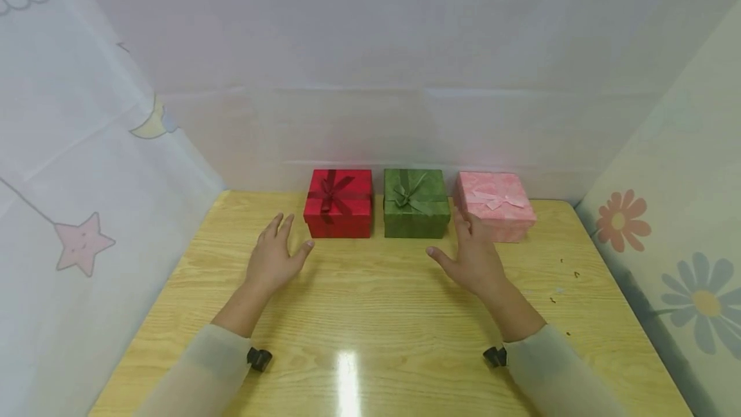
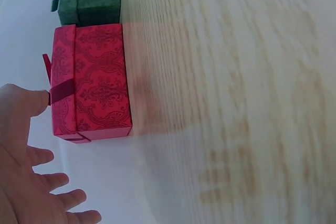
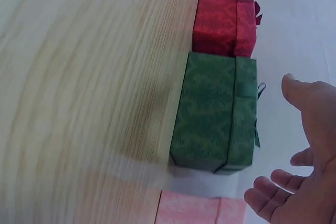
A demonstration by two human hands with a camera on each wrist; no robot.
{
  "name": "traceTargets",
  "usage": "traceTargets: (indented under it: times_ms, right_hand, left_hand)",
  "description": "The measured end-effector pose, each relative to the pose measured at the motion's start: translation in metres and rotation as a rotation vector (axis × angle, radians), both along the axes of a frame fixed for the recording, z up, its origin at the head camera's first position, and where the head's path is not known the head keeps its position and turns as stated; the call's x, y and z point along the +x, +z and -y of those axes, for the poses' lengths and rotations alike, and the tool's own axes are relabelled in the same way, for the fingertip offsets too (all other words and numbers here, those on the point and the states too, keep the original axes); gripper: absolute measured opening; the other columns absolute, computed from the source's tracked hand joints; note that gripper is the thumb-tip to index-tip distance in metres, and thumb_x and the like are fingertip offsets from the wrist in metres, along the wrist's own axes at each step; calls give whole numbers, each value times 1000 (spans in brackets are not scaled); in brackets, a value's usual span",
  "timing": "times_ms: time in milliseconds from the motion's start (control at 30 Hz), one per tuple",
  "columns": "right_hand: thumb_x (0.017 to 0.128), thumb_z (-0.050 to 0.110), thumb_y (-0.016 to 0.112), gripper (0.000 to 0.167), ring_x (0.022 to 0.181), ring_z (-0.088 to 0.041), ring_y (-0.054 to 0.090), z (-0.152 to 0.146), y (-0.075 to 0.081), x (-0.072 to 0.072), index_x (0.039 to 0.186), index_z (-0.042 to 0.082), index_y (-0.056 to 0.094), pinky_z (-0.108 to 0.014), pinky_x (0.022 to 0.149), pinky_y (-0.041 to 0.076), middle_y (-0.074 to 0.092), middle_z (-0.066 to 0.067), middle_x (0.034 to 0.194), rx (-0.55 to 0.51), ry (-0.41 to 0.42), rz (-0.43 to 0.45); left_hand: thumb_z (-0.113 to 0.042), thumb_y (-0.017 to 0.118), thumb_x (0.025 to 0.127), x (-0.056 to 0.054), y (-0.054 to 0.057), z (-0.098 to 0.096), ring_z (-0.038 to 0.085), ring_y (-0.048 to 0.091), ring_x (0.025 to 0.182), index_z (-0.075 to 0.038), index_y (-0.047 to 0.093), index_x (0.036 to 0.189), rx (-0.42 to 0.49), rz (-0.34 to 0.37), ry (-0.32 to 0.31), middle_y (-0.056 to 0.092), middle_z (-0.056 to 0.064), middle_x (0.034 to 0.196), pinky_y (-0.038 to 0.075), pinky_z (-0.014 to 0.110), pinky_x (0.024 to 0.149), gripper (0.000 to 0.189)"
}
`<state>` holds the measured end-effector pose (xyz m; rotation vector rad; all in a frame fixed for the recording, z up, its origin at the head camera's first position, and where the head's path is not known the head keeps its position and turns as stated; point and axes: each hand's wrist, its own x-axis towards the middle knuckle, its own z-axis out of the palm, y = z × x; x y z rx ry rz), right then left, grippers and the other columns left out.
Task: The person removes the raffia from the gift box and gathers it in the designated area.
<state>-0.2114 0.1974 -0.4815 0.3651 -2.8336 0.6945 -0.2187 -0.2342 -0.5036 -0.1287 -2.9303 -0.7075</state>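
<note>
Three lidded gift boxes with ribbon bows stand in a row at the table's back edge: a red box, a green box and a pink box. My left hand is held to the left of the red box, its fingers spread and holding nothing. In the left wrist view its thumb overlaps the dark red ribbon's edge. Between the green and pink boxes, and in front of them, my right hand reaches with fingers extended and empty. It overlaps the pink box's left front corner in the head view.
The wooden table carries small brown scraps on its right side. A pale cloth wall rises right behind the boxes, with printed cloth on both sides. Each sleeve cuff has a small black device on it.
</note>
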Motion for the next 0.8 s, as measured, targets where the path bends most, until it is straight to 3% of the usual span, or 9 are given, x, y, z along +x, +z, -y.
traceTargets:
  times_ms: [300, 567, 800]
  right_hand:
    - [93, 66, 66, 100, 132, -43, 49, 38, 1, -12, 163, 6, 27, -61, 102, 52, 39, -22, 153, -88, 37, -1]
    - [94, 61, 69, 94, 126, -39, 57, 71, -2, -22, 161, 6, 33, -57, 103, 52, 48, -18, 148, -180, 75, -9]
    - [96, 57, 68, 88, 115, -32, 62, 99, -7, -32, 161, 9, 34, -49, 91, 57, 56, -13, 139, -240, 112, 50]
  left_hand:
    - [-56, 56, 103, -10, -7, 2, 53, 33, 145, -10, 31, 164, 111, -24, 17, 29, 22, 165, 36, 73, 111, 81]
    - [-50, 61, 103, -17, -10, 1, 49, 37, 144, -13, 35, 162, 273, -7, 21, 34, 20, 162, 36, 72, 112, 74]
    - [-46, 64, 102, -26, -13, -2, 41, 45, 140, -12, 39, 161, 365, -13, 49, 41, 16, 159, 45, 65, 108, 72]
